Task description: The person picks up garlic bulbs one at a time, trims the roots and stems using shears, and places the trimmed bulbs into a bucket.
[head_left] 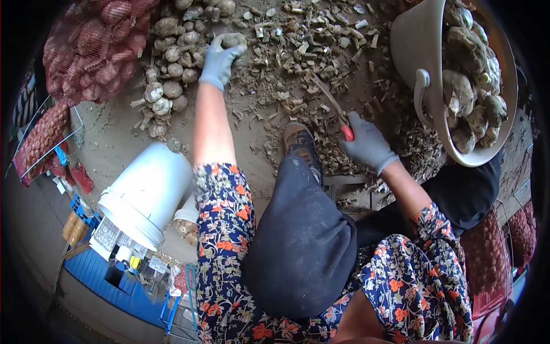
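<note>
My left hand (220, 62), in a grey glove, is at the top of the view with its fingers closed round a garlic bulb (234, 40). Beside it on the left lies a pile of dirty garlic bulbs (173, 70) on the ground. My right hand (366, 141), also gloved in grey, grips the red handle of a knife (330, 97). The curved blade points up and left over scattered cut stems and peelings (303, 57). The two hands are well apart, and the blade touches no bulb.
A tilted bucket (409, 49) full of garlic stands at the upper right. Red mesh sacks (91, 51) fill the upper left. A white bucket (150, 186) lies at the left. My shoe (299, 140) rests between my hands.
</note>
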Tool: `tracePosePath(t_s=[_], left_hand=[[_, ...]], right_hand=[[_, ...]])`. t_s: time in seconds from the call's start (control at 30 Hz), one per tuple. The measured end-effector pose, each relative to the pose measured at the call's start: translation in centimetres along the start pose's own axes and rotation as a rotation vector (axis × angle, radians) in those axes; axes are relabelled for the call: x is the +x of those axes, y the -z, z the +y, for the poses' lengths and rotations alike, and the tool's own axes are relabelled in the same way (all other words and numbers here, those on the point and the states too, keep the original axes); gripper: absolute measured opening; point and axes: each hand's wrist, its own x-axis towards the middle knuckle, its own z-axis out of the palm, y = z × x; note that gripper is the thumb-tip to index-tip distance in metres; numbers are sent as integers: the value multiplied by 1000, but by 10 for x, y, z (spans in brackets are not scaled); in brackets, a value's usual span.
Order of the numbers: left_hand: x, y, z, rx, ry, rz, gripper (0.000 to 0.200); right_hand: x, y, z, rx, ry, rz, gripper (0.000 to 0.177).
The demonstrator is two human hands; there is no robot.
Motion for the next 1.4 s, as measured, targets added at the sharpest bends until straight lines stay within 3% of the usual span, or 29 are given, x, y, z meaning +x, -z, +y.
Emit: tracePosePath(t_s=[0.07,0.2,0.37,0.43,0.5,0.57,0.63,0.7,0.83,1.0,1.1,1.13,1.2,1.37,1.4], left_hand=[[-41,-3,-7,-325,-91,-143,56],[-110,-28,8,-451,-135,-137,56],[-154,-39,45,-235,-253,-192,62],[-164,-35,55,-186,-187,-214,64],[-166,-31,54,92,-392,-244,63],[-173,-31,56,139,-337,-263,63],[-170,-28,51,148,-271,-406,66],[-166,-26,43,94,-246,-461,67],[-164,-23,34,20,-196,-584,72],[-154,-21,16,-158,-76,-761,70],[-154,-23,19,-43,-53,-744,81],[-152,-24,18,-41,-50,-744,81],[-150,-27,15,-201,-51,-839,64],[-155,-30,-2,-370,22,-804,57],[-162,-33,0,-316,13,-694,55]], right_hand=[[8,-3,-3,-38,87,61,32],[6,4,-35,-131,250,275,34],[-6,22,-56,-358,340,416,37],[-8,29,-55,-547,406,472,43],[-9,38,-47,-591,503,491,46],[-11,45,-43,-636,542,456,46],[-11,48,-40,-660,589,491,45],[-13,48,-41,-679,595,327,48],[-8,44,-34,-725,646,252,44],[-5,49,-33,-763,708,214,47],[4,43,-21,-739,760,273,43],[10,41,-17,-735,760,272,43],[17,36,-10,-463,608,24,32],[-3,-11,14,-53,301,203,23],[-13,-13,12,-51,286,176,24]])
